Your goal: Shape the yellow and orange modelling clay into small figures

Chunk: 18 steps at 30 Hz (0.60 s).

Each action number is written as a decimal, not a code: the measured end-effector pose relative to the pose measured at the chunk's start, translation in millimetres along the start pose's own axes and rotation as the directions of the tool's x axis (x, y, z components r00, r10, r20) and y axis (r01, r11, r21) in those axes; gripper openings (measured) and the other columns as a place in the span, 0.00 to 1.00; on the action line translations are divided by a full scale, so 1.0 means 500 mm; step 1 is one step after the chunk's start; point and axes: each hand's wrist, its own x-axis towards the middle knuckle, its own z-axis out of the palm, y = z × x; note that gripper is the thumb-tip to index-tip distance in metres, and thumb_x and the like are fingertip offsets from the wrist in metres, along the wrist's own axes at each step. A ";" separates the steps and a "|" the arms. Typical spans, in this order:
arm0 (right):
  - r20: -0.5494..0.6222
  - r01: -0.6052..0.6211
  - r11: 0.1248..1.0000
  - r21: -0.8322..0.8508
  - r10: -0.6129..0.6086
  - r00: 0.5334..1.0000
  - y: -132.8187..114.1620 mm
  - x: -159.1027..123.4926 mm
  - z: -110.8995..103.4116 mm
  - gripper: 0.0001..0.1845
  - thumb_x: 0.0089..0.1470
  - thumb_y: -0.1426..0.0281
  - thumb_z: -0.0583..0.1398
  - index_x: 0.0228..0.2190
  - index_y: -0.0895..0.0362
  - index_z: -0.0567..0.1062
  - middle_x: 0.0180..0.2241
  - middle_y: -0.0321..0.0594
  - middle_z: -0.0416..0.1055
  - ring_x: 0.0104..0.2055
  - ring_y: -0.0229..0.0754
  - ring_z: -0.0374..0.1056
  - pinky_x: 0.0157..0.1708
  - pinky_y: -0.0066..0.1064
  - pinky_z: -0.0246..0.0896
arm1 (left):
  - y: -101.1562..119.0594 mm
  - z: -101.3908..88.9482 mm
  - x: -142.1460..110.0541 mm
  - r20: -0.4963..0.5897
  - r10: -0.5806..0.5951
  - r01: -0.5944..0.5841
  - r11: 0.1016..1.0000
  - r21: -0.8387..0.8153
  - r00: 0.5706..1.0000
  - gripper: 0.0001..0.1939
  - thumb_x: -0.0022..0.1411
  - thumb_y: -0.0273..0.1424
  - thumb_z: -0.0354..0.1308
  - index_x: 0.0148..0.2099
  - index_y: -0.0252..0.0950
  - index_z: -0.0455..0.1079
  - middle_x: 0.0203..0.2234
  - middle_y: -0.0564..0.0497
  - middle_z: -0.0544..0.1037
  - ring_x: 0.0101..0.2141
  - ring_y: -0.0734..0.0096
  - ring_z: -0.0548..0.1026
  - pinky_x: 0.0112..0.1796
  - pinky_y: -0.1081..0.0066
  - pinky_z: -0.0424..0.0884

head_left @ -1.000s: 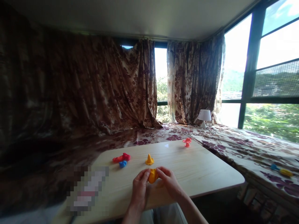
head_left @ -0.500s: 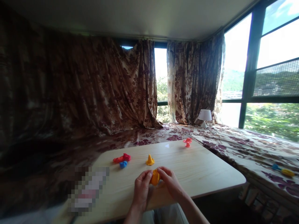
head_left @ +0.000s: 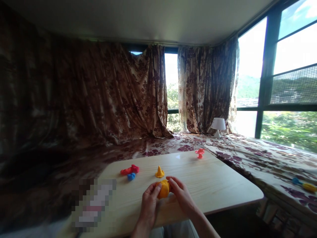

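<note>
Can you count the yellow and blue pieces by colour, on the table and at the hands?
Yellow: 2, the yellow cone on the table and the yellow lump between the left hand and right hand
Blue: 1, the blue lump
Total: 3

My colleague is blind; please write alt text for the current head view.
The left hand pinches a yellow lump, the right hand at its other side, over a table. Beyond stand a yellow cone and pink piece; a red piece and blue piece lie left.
</note>
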 end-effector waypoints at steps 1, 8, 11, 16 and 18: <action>0.007 -0.012 1.000 0.022 0.012 1.000 -0.001 -0.001 0.000 0.20 0.45 0.57 0.62 0.36 0.57 0.75 0.30 0.38 0.73 0.34 0.43 0.68 0.36 0.31 0.62 | 0.001 0.000 0.000 -0.003 0.001 -0.001 1.000 -0.016 1.000 0.14 0.44 0.38 0.66 0.32 0.34 0.74 0.27 0.50 0.79 0.30 0.68 0.74 0.35 0.71 0.68; 0.013 -0.034 0.994 0.100 0.033 0.999 0.002 -0.002 -0.007 0.20 0.42 0.63 0.65 0.39 0.56 0.74 0.25 0.32 0.69 0.28 0.36 0.64 0.28 0.25 0.58 | 0.019 0.010 -0.012 0.165 -0.065 0.055 0.996 0.067 0.984 0.15 0.47 0.38 0.64 0.35 0.32 0.76 0.27 0.48 0.79 0.31 0.67 0.74 0.33 0.72 0.68; 0.014 -0.068 0.989 0.131 0.066 0.998 0.000 0.000 -0.004 0.23 0.44 0.61 0.64 0.42 0.56 0.72 0.26 0.33 0.69 0.28 0.36 0.64 0.29 0.26 0.58 | 0.014 0.006 -0.010 0.135 -0.053 0.050 0.999 0.021 0.989 0.13 0.47 0.36 0.65 0.34 0.33 0.76 0.27 0.49 0.79 0.31 0.68 0.74 0.34 0.72 0.68; 0.027 -0.093 0.983 0.159 0.090 0.996 -0.007 -0.003 -0.001 0.24 0.45 0.62 0.63 0.45 0.56 0.71 0.28 0.34 0.69 0.31 0.38 0.65 0.31 0.28 0.60 | 0.004 0.002 -0.003 0.069 -0.013 0.017 0.998 -0.058 0.997 0.12 0.46 0.35 0.65 0.34 0.33 0.76 0.28 0.48 0.80 0.32 0.67 0.75 0.38 0.69 0.68; 0.037 -0.088 0.982 0.169 0.083 0.996 -0.007 -0.005 -0.002 0.25 0.43 0.64 0.64 0.46 0.54 0.70 0.28 0.33 0.69 0.31 0.38 0.65 0.31 0.28 0.60 | 0.008 0.003 -0.005 0.110 -0.026 0.032 0.998 -0.052 0.994 0.13 0.47 0.35 0.64 0.35 0.33 0.76 0.29 0.47 0.80 0.33 0.66 0.75 0.39 0.68 0.68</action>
